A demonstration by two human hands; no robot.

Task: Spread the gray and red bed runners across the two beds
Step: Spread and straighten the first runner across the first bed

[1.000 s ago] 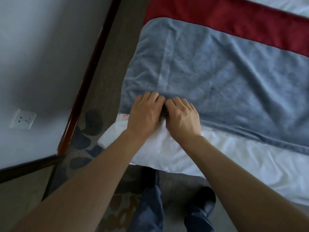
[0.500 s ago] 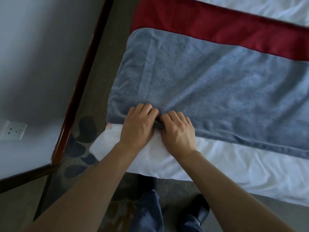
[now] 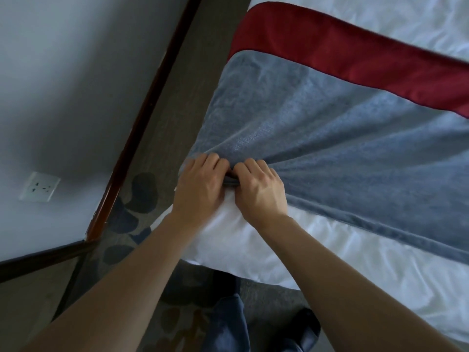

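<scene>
- Socket [image 3: 39, 186] on the wall at far left, baseboard [image 3: 149, 118] running beside the floor; neither matters to the grip
- Left hand [image 3: 200, 191] at the near corner of the bed [image 3: 380, 270]; fingers [image 3: 212, 160] curled onto the near hem of the runner [image 3: 330, 138], knuckles up, forearm reaching in from lower left
- Right hand [image 3: 261, 191] just beside the left, almost touching it; fingers [image 3: 250, 165] clenched on the same hem, a dark fold of cloth pinched between the two hands; forearm comes in from lower right
- Runner lies across the bed over the white sheet, gray panel near, red band [image 3: 355, 47] on its far side; creases fan out from the pinch, so it looks soft, plush and light, likely to bunch, not slide
- Best held along the thick hem or corners, hands apart, to pull it flat
</scene>
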